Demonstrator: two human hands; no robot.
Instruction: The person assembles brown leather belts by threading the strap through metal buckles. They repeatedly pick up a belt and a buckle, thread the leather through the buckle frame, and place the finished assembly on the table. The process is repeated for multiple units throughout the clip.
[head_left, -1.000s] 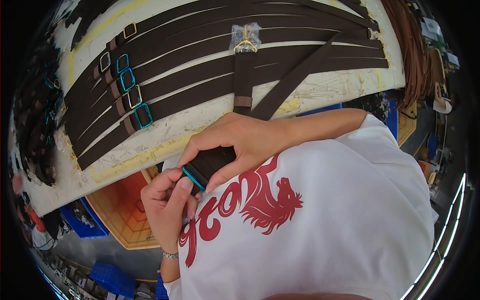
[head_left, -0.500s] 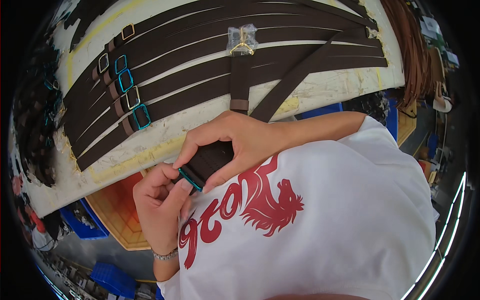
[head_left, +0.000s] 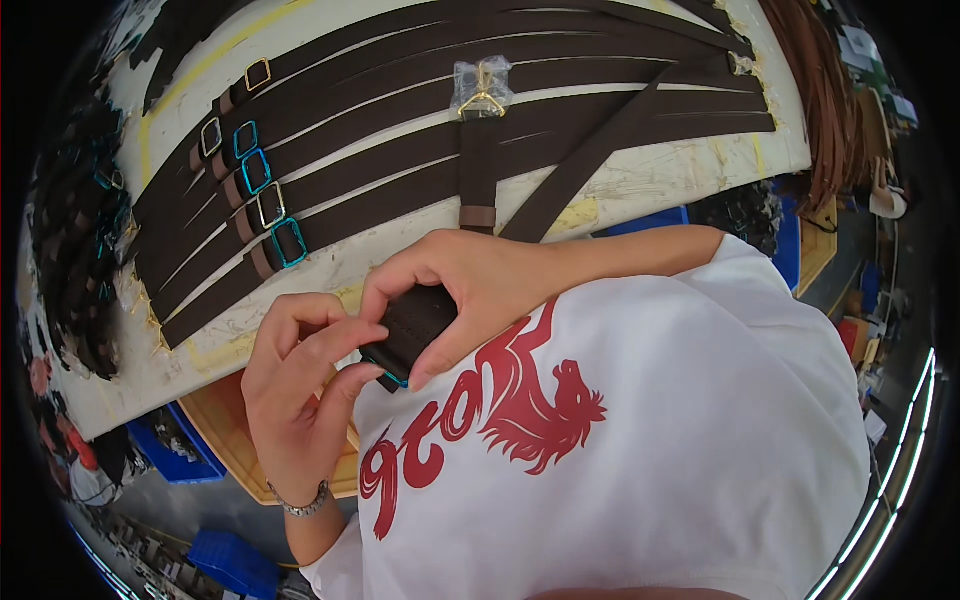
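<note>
A dark brown webbing strap (head_left: 418, 318) with a stitched end is gripped in my right hand (head_left: 490, 283), thumb below and fingers above it. A blue-green metallic rectangular ring (head_left: 396, 379) shows along the strap's lower edge, mostly covered. My left hand (head_left: 300, 385), with a metal bracelet (head_left: 303, 502) at its wrist, pinches the strap beside the ring between thumb and fingertips. Just beyond my right hand, a strap section with a brown keeper loop (head_left: 477, 217) leads up to a gold hook (head_left: 484, 101) in clear plastic. Its link to the held end is hidden.
Several dark straps (head_left: 400, 130) lie across the pale worktable (head_left: 400, 235), with blue, silver and gold rectangular rings (head_left: 289, 242) at their left ends. Brown strips (head_left: 830, 120) hang at the far right. Orange (head_left: 222, 420) and blue bins (head_left: 160, 450) stand below the table edge.
My left hand has shifted left and turned, its fingers opening out and its pinch moving onto the strap's edge. The ring is now more covered. My right hand keeps its grip.
</note>
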